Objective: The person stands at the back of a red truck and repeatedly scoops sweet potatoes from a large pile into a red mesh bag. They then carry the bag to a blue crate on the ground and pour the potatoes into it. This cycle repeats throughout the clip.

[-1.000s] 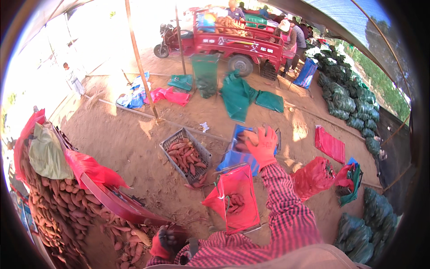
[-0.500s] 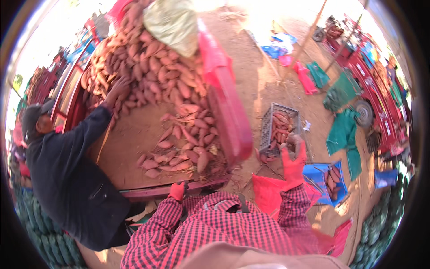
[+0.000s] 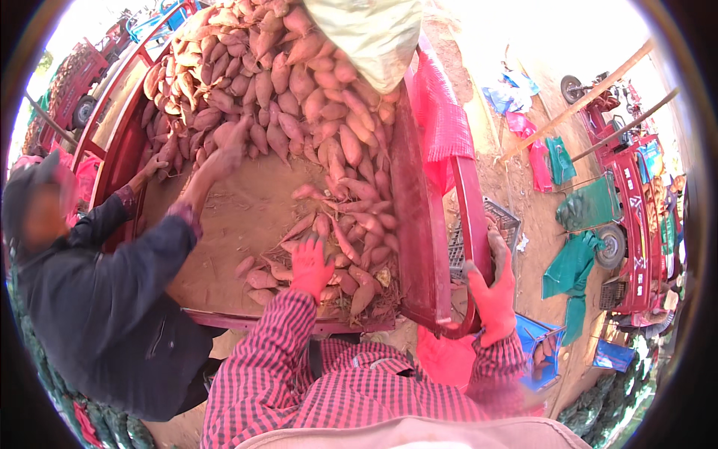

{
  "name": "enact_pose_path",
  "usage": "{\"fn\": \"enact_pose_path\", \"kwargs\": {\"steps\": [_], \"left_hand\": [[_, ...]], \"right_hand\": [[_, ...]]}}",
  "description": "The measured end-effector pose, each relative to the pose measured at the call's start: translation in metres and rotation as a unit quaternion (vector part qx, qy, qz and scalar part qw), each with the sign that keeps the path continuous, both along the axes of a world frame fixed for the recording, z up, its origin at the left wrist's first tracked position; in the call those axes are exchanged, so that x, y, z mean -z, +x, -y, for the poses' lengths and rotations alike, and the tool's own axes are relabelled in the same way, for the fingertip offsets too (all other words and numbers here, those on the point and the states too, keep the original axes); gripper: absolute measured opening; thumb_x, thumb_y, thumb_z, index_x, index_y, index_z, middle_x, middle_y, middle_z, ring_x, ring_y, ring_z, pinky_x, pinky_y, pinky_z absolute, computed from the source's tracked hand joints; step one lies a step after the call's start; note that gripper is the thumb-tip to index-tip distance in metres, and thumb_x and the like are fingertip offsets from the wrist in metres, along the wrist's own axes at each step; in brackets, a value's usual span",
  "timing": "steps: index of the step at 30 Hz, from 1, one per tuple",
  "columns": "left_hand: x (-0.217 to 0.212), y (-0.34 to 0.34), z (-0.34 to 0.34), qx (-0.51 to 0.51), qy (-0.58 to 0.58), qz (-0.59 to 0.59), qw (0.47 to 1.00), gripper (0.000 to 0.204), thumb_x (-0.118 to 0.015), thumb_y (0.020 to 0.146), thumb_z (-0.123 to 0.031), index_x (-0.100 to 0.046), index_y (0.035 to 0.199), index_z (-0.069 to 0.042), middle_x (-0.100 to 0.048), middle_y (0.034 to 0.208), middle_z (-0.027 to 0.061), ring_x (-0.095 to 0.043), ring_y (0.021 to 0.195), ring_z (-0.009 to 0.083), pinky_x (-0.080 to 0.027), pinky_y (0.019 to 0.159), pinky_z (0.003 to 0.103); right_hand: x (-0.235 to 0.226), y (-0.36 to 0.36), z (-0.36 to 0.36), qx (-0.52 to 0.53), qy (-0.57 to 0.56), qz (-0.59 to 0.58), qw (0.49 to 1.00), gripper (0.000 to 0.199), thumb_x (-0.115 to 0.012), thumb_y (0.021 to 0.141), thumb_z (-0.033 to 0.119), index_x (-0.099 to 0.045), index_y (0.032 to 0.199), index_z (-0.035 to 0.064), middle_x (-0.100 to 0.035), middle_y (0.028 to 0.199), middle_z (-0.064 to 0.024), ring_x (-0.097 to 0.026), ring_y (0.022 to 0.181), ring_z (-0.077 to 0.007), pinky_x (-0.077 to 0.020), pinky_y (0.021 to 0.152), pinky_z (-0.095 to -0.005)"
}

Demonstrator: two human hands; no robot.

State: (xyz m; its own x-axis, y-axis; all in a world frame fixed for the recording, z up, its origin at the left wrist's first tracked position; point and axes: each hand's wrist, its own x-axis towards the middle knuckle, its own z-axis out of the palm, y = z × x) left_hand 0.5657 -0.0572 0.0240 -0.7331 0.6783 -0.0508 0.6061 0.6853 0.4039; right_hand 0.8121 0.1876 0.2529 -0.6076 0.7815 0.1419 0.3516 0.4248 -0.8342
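My left hand [image 3: 312, 267], in a red glove with grey fingertips, reaches over the cart bed onto a pile of sweet potatoes [image 3: 348, 247]. Its fingers are stretched out and the thumb stands apart; it lies on the roots without gripping one that I can see. My right hand [image 3: 495, 288], gloved the same way, is at the outer side of the red side panel [image 3: 467, 224]. Its thumb and fingers are spread, with nothing between them. A black plastic crate [image 3: 502, 217] lies beyond that hand, partly hidden by the panel.
At left a person in a dark jacket [image 3: 105, 314] bends over the bed, one hand [image 3: 224, 153] at the large sweet potato heap [image 3: 299, 82]. A pale sack [image 3: 370, 34] rests on the heap. Blue crate [image 3: 542, 348], green sacks [image 3: 572, 262] and another red cart [image 3: 636, 217] are at right.
My left hand has gone from the cart's rear edge forward onto the sweet potatoes. My right hand has moved from near the black crate to the side panel. The view has shifted over the cart.
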Motion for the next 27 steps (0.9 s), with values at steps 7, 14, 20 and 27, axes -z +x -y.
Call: {"fn": "enact_pose_path", "kwargs": {"steps": [7, 14, 20, 27], "left_hand": [[0.045, -0.100, -0.196, 0.105, 0.019, -0.049, 0.993, 0.065, -0.066, 0.090, -0.045, -0.055, 0.142, -0.008, -0.055, 0.143, 0.0142, -0.051, 0.129, 0.0362, -0.033, 0.116, 0.053], [0.057, -0.076, -0.184, 0.157, -0.151, 0.117, 0.969, 0.063, -0.058, 0.090, -0.061, -0.065, 0.133, -0.015, -0.059, 0.133, 0.0134, -0.053, 0.127, 0.0353, -0.033, 0.113, 0.057], [0.047, -0.109, -0.120, 0.035, -0.255, 0.301, 0.918, 0.072, -0.058, 0.091, -0.062, -0.056, 0.144, -0.014, -0.056, 0.145, 0.0201, -0.053, 0.133, 0.0374, -0.038, 0.114, 0.047], [0.090, -0.182, -0.204, -0.274, 0.035, 0.253, 0.927, 0.093, -0.075, 0.078, -0.058, -0.051, 0.139, 0.009, -0.053, 0.145, 0.0291, -0.050, 0.136, 0.0406, -0.043, 0.111, 0.045]], "right_hand": [[-0.003, -0.003, -0.005, 0.030, -0.074, 0.029, 0.996, 0.071, -0.076, 0.081, 0.012, -0.050, 0.144, -0.0059, -0.060, 0.134, -0.0180, -0.061, 0.123, -0.0254, -0.0483, 0.106, -0.0400], [-0.003, 0.003, 0.000, 0.098, -0.190, 0.047, 0.976, 0.075, -0.079, 0.077, 0.015, -0.050, 0.144, -0.0038, -0.063, 0.132, -0.0125, -0.060, 0.117, -0.0183, -0.0478, 0.103, -0.0346], [-0.007, 0.000, -0.002, 0.101, -0.232, 0.042, 0.967, 0.078, -0.077, 0.074, 0.013, -0.048, 0.145, -0.0053, -0.063, 0.132, -0.0131, -0.060, 0.118, -0.0185, -0.0464, 0.104, -0.0348], [-0.015, -0.003, 0.000, 0.132, -0.286, 0.060, 0.947, 0.082, -0.074, 0.072, 0.010, -0.045, 0.148, -0.0047, -0.060, 0.134, -0.0127, -0.058, 0.122, -0.0200, -0.0439, 0.108, -0.0364]]}}
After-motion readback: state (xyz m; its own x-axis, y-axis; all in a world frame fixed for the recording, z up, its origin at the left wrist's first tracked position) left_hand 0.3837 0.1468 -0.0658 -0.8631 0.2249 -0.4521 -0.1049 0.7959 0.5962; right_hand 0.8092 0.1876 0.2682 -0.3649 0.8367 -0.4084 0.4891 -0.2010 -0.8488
